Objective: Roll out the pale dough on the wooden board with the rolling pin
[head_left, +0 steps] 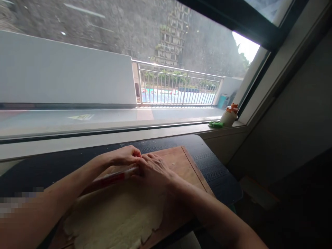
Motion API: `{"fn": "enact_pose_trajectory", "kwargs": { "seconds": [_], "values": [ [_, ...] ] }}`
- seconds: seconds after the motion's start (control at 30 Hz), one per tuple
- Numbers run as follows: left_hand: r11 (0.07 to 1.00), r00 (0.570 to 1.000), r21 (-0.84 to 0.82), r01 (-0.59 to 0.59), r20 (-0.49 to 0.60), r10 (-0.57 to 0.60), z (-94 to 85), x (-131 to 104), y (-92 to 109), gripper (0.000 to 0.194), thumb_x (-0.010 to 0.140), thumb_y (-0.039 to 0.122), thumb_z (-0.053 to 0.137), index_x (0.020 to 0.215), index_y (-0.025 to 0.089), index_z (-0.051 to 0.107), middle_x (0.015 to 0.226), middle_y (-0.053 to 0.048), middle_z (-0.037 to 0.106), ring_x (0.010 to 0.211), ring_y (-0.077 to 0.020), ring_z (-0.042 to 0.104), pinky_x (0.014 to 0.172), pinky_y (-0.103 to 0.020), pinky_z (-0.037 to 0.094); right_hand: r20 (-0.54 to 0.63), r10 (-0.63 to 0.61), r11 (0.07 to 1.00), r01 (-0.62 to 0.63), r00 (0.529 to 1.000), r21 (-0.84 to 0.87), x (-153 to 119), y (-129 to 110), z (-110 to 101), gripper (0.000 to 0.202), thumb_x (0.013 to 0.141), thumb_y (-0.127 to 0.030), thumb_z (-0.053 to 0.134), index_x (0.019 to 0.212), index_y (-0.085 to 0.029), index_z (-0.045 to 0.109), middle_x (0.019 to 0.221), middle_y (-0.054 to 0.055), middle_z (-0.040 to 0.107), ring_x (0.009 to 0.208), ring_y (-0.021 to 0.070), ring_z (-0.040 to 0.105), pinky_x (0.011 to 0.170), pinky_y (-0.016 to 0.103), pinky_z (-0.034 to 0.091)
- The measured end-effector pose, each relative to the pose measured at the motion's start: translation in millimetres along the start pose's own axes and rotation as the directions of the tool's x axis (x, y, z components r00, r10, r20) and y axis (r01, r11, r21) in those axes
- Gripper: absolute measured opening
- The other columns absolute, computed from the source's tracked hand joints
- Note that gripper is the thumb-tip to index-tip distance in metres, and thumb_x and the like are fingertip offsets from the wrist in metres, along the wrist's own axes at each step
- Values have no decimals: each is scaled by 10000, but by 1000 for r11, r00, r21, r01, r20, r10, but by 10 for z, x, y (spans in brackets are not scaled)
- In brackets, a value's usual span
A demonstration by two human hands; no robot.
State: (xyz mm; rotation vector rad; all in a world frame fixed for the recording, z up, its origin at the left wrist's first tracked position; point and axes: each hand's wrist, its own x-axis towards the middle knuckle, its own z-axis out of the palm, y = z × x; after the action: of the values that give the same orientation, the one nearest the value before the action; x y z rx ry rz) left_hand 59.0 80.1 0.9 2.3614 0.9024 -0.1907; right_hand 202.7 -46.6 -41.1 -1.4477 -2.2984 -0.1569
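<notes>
A wide, thin sheet of pale dough (114, 214) with a ragged edge lies on a wooden board (178, 159). Along its far side runs a red-and-whitish rod (114, 178), partly covered by my left forearm. My left hand (127, 154) is closed just beyond the rod's right end, its fingertips meeting my right hand; what they pinch, if anything, is hidden. My right hand (155, 168) bends over the rod's right end, thumb and fingers curled against it. Both hands sit close together above the far part of the board.
The board rests on a dark table (204, 162) with a rounded corner, up against a window sill (160, 136). A pale jar with an orange top (228, 117) and a green item (215, 124) stand on the sill. Outside the glass is a metal railing (178, 86).
</notes>
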Motion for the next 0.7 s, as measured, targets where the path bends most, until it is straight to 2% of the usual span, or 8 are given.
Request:
{"fn": "enact_pose_trajectory", "kwargs": {
  "seconds": [0.17,0.23,0.37,0.53,0.63,0.7],
  "values": [
    [1000,997,-10,28,-76,-28,76,-35,57,305,639,406,516,792,178,649,724,5,616,682,-153,532,595,-224,388,6,-47,998,47,999,43,-4,40,49,423,813,-498,547,1096,-205,431,1090,72,529,994,212,471,875,359,374],
    [998,994,-8,56,-91,-57,118,-60,93,290,630,397,516,763,178,649,709,9,612,664,-147,526,579,-221,386,22,-93,995,92,995,45,-36,38,34,334,822,-453,541,1023,-200,454,1057,71,529,961,204,470,857,355,375],
    [991,986,-12,132,-99,-133,159,-29,162,264,602,365,517,706,160,648,668,2,606,602,-138,512,520,-227,370,-1,-100,994,100,995,39,-121,10,-29,224,825,-413,528,887,-207,468,955,52,533,880,201,457,811,354,365],
    [979,979,-54,195,-44,-198,20,37,199,271,488,277,604,716,141,660,642,-22,624,558,-151,531,483,-241,379,5,-107,992,106,994,65,-167,-38,-85,192,833,-386,527,882,-207,475,992,54,529,890,198,448,812,350,344],
    [979,984,-108,173,-29,-177,-76,-45,141,323,533,310,598,810,161,671,704,-18,644,575,-137,538,498,-232,399,4,-73,995,73,997,65,-174,-48,-74,193,816,-377,546,869,-207,472,948,38,526,860,188,442,798,338,340],
    [979,987,-133,154,-20,-158,-79,-118,73,319,548,331,604,813,168,674,716,-12,644,589,-130,537,510,-223,405,3,-61,996,61,998,66,-181,-44,-56,196,809,-377,553,870,-208,475,935,32,522,851,184,437,790,331,338]
  ]
}}
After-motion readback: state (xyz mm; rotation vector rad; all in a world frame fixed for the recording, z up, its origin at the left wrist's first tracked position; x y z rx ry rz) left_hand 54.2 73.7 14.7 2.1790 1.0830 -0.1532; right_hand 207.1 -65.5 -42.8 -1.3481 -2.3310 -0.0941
